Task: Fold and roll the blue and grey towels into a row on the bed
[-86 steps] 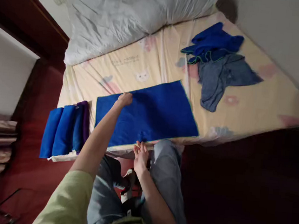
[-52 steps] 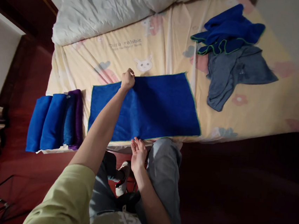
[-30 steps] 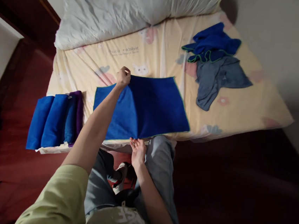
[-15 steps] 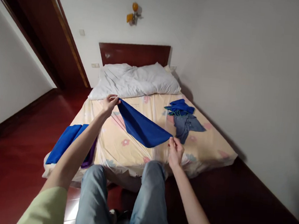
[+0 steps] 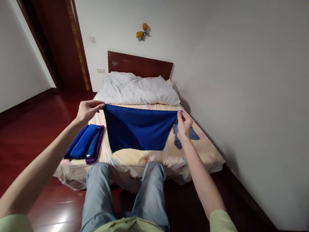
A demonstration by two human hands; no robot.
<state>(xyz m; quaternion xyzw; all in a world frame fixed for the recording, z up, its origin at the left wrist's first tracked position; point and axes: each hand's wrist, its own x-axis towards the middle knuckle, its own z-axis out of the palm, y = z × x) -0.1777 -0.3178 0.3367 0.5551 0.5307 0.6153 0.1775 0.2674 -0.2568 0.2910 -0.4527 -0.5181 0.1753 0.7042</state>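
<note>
A blue cloth (image 5: 139,127) is stretched between my two hands over the bed, its upper edge nearly level and its lower part hanging down. My left hand (image 5: 88,110) pinches the upper left corner. The upper right corner is pinched in my right hand (image 5: 183,124). To the left, on the bed's near corner, lie folded blue cloths (image 5: 83,142) with a purple one (image 5: 97,147) beside them. Behind my right hand a crumpled grey-blue cloth (image 5: 193,133) lies on the sheet, partly hidden by the hand and forearm.
The bed (image 5: 202,153) has a flowered yellow sheet. A white quilt or pillow (image 5: 143,89) lies against the dark wooden headboard (image 5: 140,65). A wall stands close along the bed's right side. Dark red floor (image 5: 34,119) runs along the left.
My hands have moved farther apart and level with each other. The blue cloth has gone from a slanted, drooping fold to a spread sheet. The view has tilted and shifted.
</note>
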